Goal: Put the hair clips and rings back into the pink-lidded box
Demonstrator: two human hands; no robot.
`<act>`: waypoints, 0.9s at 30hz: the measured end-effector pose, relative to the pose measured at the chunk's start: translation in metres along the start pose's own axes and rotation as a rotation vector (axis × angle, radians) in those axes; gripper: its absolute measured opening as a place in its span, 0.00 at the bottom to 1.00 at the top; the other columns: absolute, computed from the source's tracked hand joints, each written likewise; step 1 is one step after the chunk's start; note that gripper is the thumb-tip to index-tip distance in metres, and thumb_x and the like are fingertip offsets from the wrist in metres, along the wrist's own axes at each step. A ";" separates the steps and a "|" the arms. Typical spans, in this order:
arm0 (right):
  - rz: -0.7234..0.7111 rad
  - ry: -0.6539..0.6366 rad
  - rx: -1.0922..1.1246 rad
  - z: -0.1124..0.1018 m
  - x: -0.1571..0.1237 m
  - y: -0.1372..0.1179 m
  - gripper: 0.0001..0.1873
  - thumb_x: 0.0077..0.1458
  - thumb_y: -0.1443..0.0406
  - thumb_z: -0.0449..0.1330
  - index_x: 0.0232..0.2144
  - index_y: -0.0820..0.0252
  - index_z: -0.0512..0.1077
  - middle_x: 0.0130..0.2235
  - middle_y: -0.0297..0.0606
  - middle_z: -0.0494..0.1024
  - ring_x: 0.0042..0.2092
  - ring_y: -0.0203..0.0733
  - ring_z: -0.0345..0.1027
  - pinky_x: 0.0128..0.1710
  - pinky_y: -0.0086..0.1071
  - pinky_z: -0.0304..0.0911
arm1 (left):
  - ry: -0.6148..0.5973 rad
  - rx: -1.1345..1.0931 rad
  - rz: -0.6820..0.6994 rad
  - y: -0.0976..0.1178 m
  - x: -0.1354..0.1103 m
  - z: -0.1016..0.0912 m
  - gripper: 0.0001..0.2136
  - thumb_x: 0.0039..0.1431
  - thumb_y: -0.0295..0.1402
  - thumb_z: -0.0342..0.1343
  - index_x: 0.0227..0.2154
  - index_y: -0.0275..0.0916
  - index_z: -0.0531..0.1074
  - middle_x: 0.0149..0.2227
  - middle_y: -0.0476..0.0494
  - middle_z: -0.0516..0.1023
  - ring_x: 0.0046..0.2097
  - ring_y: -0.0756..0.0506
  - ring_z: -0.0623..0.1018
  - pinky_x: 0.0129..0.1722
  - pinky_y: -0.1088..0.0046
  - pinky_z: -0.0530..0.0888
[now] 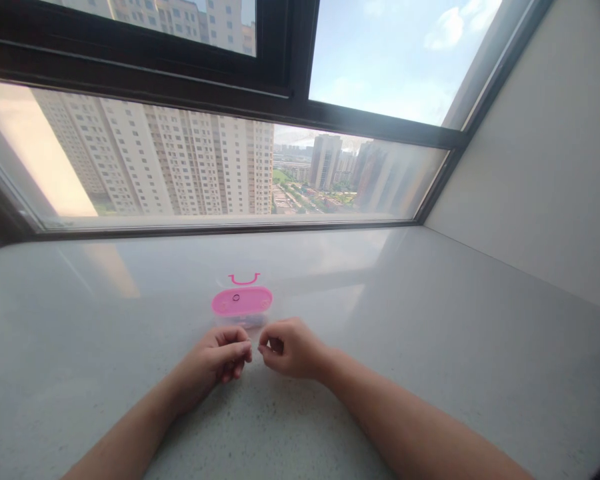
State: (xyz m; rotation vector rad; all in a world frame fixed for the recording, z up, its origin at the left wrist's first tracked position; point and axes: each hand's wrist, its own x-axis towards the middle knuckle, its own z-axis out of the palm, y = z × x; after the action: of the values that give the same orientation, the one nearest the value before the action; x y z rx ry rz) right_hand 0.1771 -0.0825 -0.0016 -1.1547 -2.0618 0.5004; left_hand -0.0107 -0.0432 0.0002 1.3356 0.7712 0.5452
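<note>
A small clear box with a pink lid (242, 302) sits on the grey stone sill (430, 347), a pink handle lying behind it. A tiny dark ring rests on the lid. Just in front of the box, my left hand (220, 357) and my right hand (290, 348) meet at the fingertips. Both are closed in a pinch, close together. What they pinch is too small to make out.
A large window (205, 167) with a dark frame runs along the back of the sill, tall buildings outside. A pale wall (545, 173) closes off the right side. The sill extends wide to left and right of the hands.
</note>
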 end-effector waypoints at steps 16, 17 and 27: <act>-0.067 0.000 -0.420 0.002 0.000 -0.014 0.05 0.47 0.66 0.56 0.23 0.60 0.69 0.23 0.34 0.74 0.22 0.33 0.61 0.22 0.28 0.45 | 0.017 -0.062 -0.003 0.001 -0.002 0.001 0.09 0.51 0.35 0.56 0.25 0.33 0.69 0.22 0.49 0.69 0.20 0.55 0.65 0.16 0.82 0.55; -0.070 -0.003 -0.417 0.002 0.000 -0.014 0.04 0.47 0.66 0.56 0.23 0.60 0.69 0.23 0.34 0.74 0.22 0.33 0.61 0.22 0.28 0.45 | 0.018 -0.063 -0.007 0.001 -0.002 0.001 0.09 0.51 0.35 0.56 0.25 0.33 0.69 0.22 0.49 0.69 0.19 0.55 0.65 0.15 0.82 0.55; -0.085 -0.018 -0.398 0.001 0.000 -0.014 0.04 0.46 0.67 0.56 0.24 0.60 0.71 0.23 0.35 0.75 0.22 0.33 0.61 0.22 0.28 0.46 | 0.023 -0.068 -0.015 0.003 -0.002 0.002 0.09 0.51 0.35 0.57 0.24 0.33 0.69 0.21 0.49 0.69 0.19 0.55 0.65 0.15 0.82 0.55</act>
State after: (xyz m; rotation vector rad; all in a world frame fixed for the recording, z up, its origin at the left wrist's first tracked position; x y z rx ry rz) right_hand 0.1682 -0.0897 0.0063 -1.2796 -2.2800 0.0567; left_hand -0.0101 -0.0457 0.0037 1.2612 0.7748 0.5711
